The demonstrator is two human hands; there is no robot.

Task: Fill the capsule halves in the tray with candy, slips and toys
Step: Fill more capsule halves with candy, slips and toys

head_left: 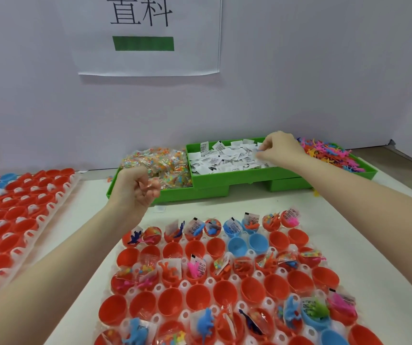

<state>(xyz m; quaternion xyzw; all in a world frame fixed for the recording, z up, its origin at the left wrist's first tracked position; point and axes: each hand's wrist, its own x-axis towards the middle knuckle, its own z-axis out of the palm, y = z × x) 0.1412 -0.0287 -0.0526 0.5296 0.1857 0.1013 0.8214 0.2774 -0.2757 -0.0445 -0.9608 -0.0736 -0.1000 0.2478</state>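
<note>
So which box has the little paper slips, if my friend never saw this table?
Find the long green tray by the back wall, under the paper sign. The paper slips fill its middle section, where the right hand is reaching. They are white with black print, while the candy packets on their left and the toys on their right are colourful.

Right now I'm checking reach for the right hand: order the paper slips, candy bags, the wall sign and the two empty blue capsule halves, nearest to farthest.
From the right hand:
1. Paper slips, under its fingers.
2. Candy bags, leftward.
3. Blue capsule halves, nearer the person.
4. Wall sign, high behind.
</note>
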